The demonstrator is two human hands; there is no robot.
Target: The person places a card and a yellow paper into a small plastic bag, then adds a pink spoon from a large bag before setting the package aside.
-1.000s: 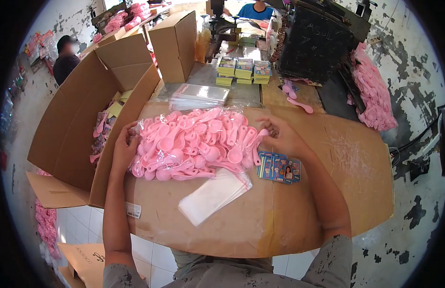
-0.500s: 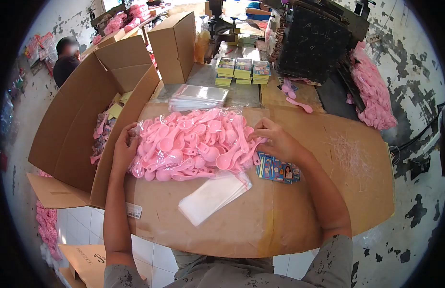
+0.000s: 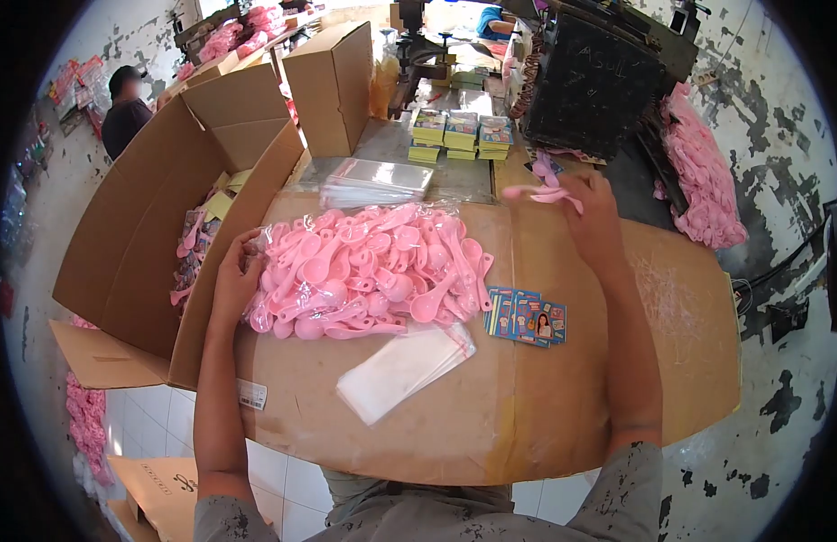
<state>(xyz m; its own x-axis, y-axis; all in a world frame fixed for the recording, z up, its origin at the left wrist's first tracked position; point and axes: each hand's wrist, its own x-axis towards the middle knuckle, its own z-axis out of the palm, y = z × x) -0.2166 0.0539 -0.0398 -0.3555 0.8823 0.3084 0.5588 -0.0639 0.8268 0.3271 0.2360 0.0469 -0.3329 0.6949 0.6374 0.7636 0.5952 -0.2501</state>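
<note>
A clear plastic bag of pink spoons (image 3: 373, 271) lies on the cardboard-covered table. At its left end my left hand (image 3: 236, 280) is closed on the plastic, fingers curled at the edge. My right hand (image 3: 592, 203) is over the back right of the table, fingers closed around a pink spoon (image 3: 530, 192) that points left; a second spoon may overlap it there. Just behind that hand lies a pale purple spoon (image 3: 544, 168). Small printed cards (image 3: 527, 318) are fanned out right of the bag. Flat clear plastic sleeves (image 3: 405, 372) lie in front of it.
An open carton (image 3: 120, 226) with packed spoons and cards stands at left. Behind the bag are more clear sleeves (image 3: 373, 183) and stacked cards (image 3: 461, 131). A black machine (image 3: 590, 81) stands at back right, near bundled pink spoons (image 3: 703, 172). A person (image 3: 125, 113) is at far left.
My right hand has moved from the bag's right end to the back right, where a spoon lay, and now has a pink spoon in its fingers. My left hand stays at the bag.
</note>
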